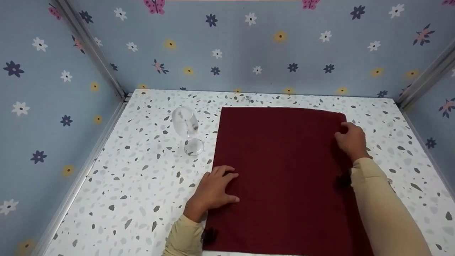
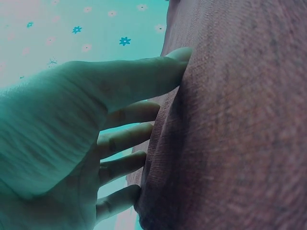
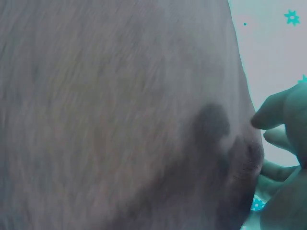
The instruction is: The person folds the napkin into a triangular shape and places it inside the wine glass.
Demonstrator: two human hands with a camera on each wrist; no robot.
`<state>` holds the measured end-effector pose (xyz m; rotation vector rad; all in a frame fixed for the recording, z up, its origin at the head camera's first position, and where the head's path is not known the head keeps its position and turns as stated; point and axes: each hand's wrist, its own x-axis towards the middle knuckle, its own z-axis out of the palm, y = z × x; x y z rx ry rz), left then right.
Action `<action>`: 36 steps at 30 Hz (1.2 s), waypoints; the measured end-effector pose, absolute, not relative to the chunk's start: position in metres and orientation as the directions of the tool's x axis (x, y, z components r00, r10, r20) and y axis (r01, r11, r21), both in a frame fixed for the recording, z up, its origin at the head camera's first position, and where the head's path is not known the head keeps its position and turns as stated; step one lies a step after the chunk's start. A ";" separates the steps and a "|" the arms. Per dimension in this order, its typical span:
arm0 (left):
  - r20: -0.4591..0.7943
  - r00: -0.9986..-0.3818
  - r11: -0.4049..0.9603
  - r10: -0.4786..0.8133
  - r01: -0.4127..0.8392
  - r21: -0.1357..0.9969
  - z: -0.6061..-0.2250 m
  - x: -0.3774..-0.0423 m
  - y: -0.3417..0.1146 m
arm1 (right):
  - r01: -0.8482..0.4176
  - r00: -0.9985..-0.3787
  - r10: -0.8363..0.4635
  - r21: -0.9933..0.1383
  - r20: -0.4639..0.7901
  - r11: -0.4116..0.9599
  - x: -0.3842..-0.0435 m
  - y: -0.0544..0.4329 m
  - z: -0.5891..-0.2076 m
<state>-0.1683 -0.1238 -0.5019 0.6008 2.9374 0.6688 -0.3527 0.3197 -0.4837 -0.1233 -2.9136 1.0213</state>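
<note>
1. The left hand (image 1: 212, 190), fingers and thumb spread, touches the left edge of the dark red cloth (image 1: 280, 170).
2. The right hand (image 1: 352, 140) is at the cloth's far right edge; whether it pinches the fabric, I cannot tell.
3. The cloth lies flat on the speckled table (image 1: 135, 185), long axis running away from the person.
4. The right sleeve (image 1: 384, 202) hides its right edge; the near right corner is cut off.
5. Left of it stands a clear glass (image 1: 185, 124), its stem hard to make out.

Dark-red cloth (image 1: 288, 170) on speckled table (image 1: 135, 167) | left hand (image 1: 212, 190): left edge | right hand (image 1: 353, 140): right edge | stemmed glass (image 1: 185, 122): left
</note>
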 end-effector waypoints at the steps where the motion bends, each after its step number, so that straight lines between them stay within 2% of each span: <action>1: 0.022 -0.922 0.829 0.387 0.358 0.429 -0.502 -0.169 -0.124 | 0.053 -0.994 0.100 -0.648 0.036 0.760 -0.354 0.318 -0.482; 11: 0.018 -0.922 0.830 0.387 0.357 0.428 -0.504 -0.168 -0.123 | 0.093 -0.985 0.170 -0.745 0.028 0.661 -0.357 0.314 -0.474; 24: 0.020 -0.919 0.825 0.395 0.364 0.432 -0.500 -0.169 -0.124 | 0.062 -0.957 0.248 -0.732 0.148 0.679 -0.361 0.311 -0.477; 32: 0.012 -0.918 0.826 0.396 0.362 0.433 -0.499 -0.169 -0.124 | 0.047 -0.968 0.214 -0.737 0.134 0.674 -0.361 0.308 -0.475; 36: 0.011 -0.919 0.824 0.394 0.359 0.438 -0.499 -0.169 -0.124 | 0.009 -0.966 0.192 -0.716 0.175 0.698 -0.361 0.304 -0.476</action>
